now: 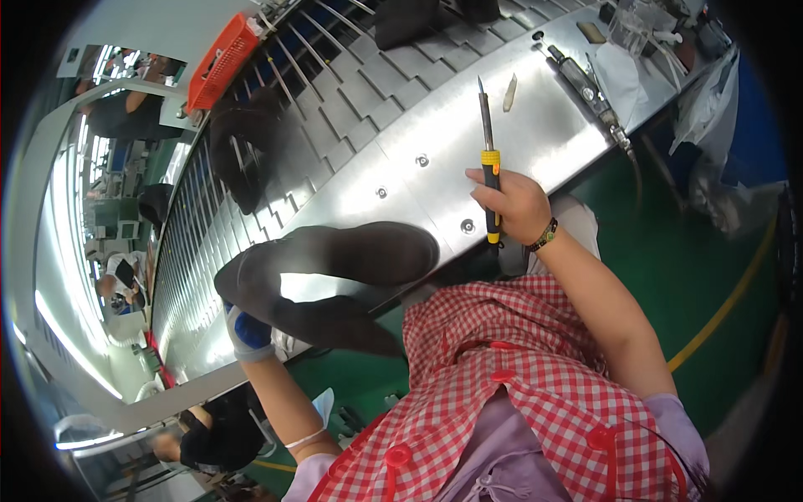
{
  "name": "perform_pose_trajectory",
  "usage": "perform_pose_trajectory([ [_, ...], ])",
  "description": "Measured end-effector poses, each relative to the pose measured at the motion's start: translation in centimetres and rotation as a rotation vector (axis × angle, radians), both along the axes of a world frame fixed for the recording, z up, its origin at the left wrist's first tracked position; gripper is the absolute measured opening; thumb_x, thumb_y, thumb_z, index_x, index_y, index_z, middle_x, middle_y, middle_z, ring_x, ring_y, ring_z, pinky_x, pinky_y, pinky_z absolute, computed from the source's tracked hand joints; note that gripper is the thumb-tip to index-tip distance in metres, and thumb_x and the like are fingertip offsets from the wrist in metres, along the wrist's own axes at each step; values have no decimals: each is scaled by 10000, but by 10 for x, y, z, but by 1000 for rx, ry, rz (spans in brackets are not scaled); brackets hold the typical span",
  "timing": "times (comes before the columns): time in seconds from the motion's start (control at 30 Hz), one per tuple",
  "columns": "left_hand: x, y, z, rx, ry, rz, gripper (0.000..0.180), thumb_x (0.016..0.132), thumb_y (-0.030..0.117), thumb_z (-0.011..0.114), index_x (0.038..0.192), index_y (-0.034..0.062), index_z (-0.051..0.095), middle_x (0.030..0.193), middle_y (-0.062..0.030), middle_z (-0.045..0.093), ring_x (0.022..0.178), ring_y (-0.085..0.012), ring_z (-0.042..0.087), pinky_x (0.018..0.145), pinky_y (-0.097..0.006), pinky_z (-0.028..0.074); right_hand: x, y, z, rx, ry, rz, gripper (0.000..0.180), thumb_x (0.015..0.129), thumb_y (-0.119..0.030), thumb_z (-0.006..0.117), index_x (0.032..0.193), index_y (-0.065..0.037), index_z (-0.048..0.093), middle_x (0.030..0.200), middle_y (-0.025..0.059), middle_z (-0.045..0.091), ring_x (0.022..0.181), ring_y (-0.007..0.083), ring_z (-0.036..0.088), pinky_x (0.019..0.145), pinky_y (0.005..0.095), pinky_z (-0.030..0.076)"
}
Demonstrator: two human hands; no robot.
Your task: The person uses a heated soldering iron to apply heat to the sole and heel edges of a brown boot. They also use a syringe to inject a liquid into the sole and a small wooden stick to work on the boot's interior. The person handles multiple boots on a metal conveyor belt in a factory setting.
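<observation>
My right hand (pixel 520 206) is closed around the yellow and black handle of a soldering iron (pixel 491 177), its long metal tip pointing away over the metal bench. At the near left edge of the bench, my left hand (pixel 250 332), in a blue and pale glove, grips dark boots (pixel 351 255) by the bent end. Its fingers are partly hidden beneath them. One dark length lies across the metal surface. The other slants past the bench edge toward my checked apron. I cannot tell whether they are two boots or one.
Beyond the metal bench (pixel 393 142) runs a slatted conveyor with another dark boot (pixel 242 142) on it. An orange basket (pixel 222 63) stands at the far left. A corded or hosed hand tool (pixel 585 94) and a small pale piece (pixel 509 93) lie at right. Another person (pixel 222 431) is at lower left.
</observation>
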State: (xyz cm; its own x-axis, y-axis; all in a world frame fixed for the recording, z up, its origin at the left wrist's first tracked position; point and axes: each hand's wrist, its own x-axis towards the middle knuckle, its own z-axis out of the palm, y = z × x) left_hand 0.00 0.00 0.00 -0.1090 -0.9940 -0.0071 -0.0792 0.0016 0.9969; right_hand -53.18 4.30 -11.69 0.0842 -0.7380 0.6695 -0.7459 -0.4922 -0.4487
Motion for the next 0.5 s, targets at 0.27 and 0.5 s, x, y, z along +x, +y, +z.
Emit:
perform_pose_trajectory([
  [0.27, -82, -18, 32, -155, 251, 17, 512, 1061, 282, 369, 1487, -1, 386, 1461, -184, 501, 1329, -300, 499, 1125, -448, 400, 4, -3, 0, -53, -23, 19, 172, 806, -85, 654, 966, -139, 622, 1067, 66, 735, 853, 278, 711, 715, 360, 583],
  [0.5, -84, -51, 27, -32, 576, -250, 541, 1024, 491, 393, 1300, 41, 509, 1235, -123, 576, 1177, -258, 549, 1101, -440, 383, 4, -3, 1, -49, -43, 39, 209, 825, -174, 738, 1006, -155, 635, 994, 66, 730, 813, 274, 706, 676, 359, 573],
])
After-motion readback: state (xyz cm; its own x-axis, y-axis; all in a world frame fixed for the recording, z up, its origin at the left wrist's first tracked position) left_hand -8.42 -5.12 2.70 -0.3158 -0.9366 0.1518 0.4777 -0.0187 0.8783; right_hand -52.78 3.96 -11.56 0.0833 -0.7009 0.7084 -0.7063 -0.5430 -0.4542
